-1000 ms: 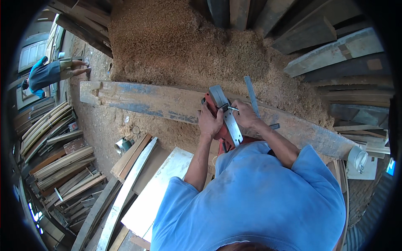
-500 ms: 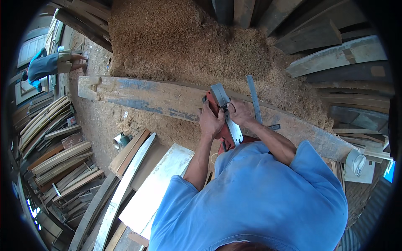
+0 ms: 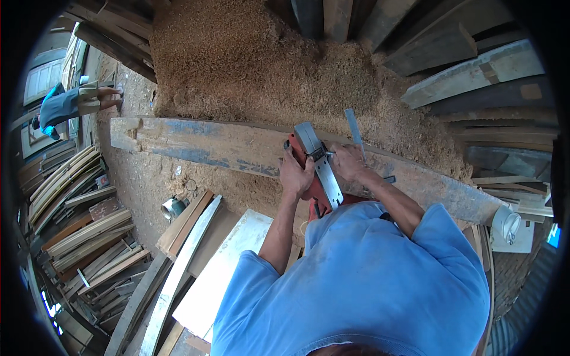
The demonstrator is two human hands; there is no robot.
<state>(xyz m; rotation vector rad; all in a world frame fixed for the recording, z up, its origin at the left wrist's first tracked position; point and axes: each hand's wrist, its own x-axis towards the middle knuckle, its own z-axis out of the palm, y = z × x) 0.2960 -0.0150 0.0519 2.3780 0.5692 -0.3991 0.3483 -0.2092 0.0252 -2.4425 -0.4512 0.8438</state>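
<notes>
A red electric hand planer point(image 3: 316, 188) lies with its shiny metal sole facing up, over the long plank bench and close to my body. My left hand point(image 3: 295, 174) wraps round the planer's red housing on its left side. At its right side, by the cutter slot, my right hand point(image 3: 349, 161) is closed with fingertips pinched at a small shiny metal piece. What exactly that piece is, I cannot make out. Beneath my right hand and forearm lies a try square, its steel blade point(image 3: 352, 121) pointing away from me.
The worn plank bench point(image 3: 208, 142) crosses in front of me. Beyond it lies a heap of wood shavings point(image 3: 237, 65). A pale board point(image 3: 237, 255) and stacked timber point(image 3: 83, 231) stand at left, more planks point(image 3: 475, 74) at far right. Another person point(image 3: 74, 104) stands at far left.
My right hand has drawn slightly to the right, away from the planer's side. The left hand keeps its grip on the planer. The whole view has shifted a little.
</notes>
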